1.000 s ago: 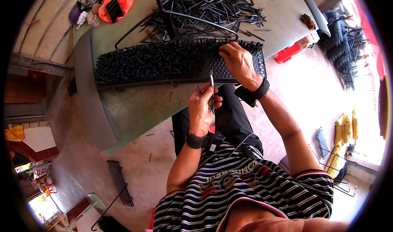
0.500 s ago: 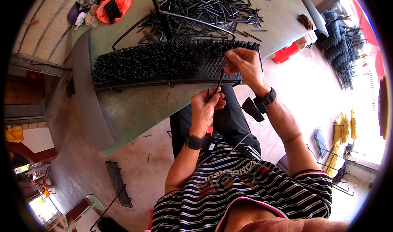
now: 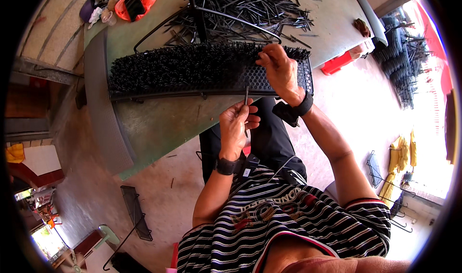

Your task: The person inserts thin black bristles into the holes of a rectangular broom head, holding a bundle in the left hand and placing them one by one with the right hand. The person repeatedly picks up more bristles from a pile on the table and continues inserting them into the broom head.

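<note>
Green tabletop [image 3: 168, 128] carries the perforated rack [image 3: 258, 85]. Left stretch of the rack: dense black tufts [image 3: 168, 73]. Below the rack, right of its centre: left hand [image 3: 233, 128], thumb and fingers pinching a black strip [image 3: 247, 94] whose upper end points toward the bare holes [image 3: 252, 74]. Over the rack's right part: right hand [image 3: 280, 75], fingers bent inward; whether they grip anything cannot be told. Judgement: hold the strip firm and straight, keeping knuckles off standing tufts. Hard to make out: the strip's tip against the dark rack; holes beneath the right hand are hidden.
</note>
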{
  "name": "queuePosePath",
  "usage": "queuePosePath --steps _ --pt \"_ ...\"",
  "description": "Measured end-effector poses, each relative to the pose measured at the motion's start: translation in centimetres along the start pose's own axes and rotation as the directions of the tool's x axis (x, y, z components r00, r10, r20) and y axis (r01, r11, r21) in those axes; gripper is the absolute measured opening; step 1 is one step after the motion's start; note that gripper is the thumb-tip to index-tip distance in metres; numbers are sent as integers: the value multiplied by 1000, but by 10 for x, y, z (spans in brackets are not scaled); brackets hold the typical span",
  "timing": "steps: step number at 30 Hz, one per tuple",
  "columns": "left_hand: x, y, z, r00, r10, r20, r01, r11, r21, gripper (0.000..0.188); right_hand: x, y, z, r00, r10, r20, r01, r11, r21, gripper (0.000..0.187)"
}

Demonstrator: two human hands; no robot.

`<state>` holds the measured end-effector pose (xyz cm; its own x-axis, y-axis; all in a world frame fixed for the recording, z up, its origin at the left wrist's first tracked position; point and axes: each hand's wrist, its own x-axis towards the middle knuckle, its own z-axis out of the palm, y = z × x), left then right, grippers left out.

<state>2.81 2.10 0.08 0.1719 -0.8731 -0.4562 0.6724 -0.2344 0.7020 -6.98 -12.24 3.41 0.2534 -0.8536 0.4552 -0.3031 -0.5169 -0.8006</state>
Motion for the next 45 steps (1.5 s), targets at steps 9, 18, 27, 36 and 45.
queuePosePath --steps 9,18,27,36,45 --pt "0 3 2 1000 0 26 0 1000 -2 21 1 -22 -12 943 74 324 -3 977 -214 16" --pt "-7 4 7 999 22 49 -16 991 -133 27 -4 -32 -15 968 225 109 -240 959 152 15" --pt "-7 10 -1 999 49 -18 -52 987 -153 25 -4 -3 7 999 8 50 -8 1000 -6 28" --pt "-8 18 3 995 46 -94 -57 991 -122 29 -1 1 9 981 -161 109 173 978 -114 21" --pt "-7 19 7 997 44 -56 -54 980 -189 40 -20 -29 -15 925 166 343 -144 986 -88 18"
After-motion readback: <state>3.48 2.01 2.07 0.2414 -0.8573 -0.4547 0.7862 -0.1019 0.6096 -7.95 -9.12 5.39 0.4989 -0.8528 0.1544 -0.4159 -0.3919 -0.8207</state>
